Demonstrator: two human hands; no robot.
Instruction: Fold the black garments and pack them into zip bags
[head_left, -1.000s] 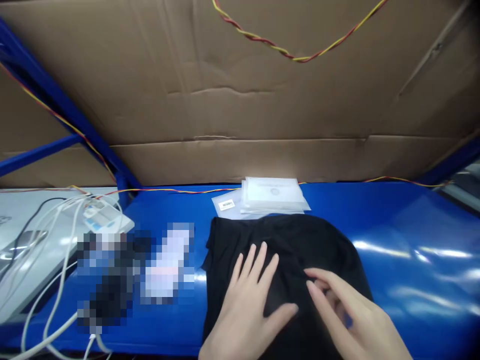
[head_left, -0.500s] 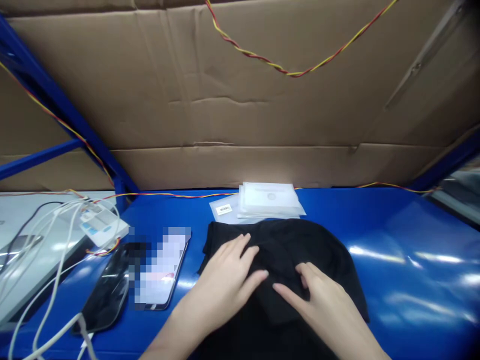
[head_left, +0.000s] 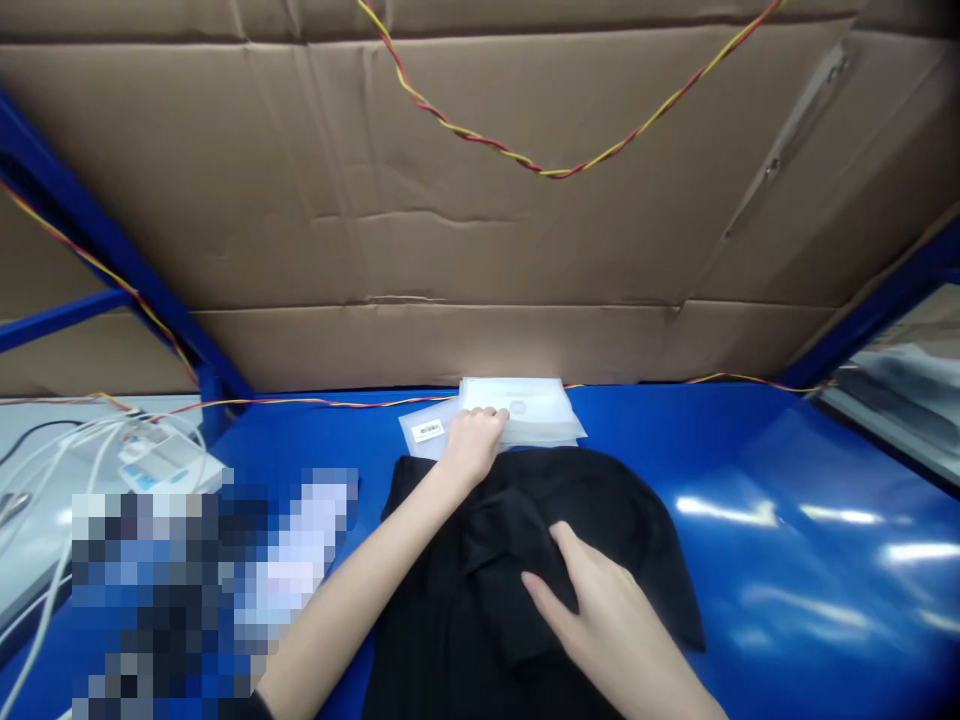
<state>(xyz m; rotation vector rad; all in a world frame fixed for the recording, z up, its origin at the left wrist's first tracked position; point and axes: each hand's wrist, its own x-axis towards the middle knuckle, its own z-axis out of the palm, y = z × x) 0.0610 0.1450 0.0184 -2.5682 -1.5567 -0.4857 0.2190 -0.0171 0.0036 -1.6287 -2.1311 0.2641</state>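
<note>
Black folded fabric [head_left: 615,500] lies on the blue table surface. My left hand [head_left: 477,440] is stretched forward over the left part of a stack of frosted plastic bags [head_left: 536,400]; its fingers are curled down, and whatever they may grip is hidden. Beside that stack, on its left, a bag with a barcode label [head_left: 428,430] is partly under my left hand. My right hand [head_left: 600,600] rests on the fabric, thumb and forefinger apart, around a raised fold, with the other fingers mostly hidden.
A phone-like object [head_left: 300,550], blurred by pixelation, lies on the left of the blue table [head_left: 757,590]. White cables [head_left: 82,510] and a white box [head_left: 169,465] are farther left. A cardboard wall [head_left: 465,260] with a twisted red-yellow wire stands behind.
My left hand has left the fabric and reached forward to the plastic bags, its fingers now curled. My right hand stays on the fabric. The view has shifted slightly.
</note>
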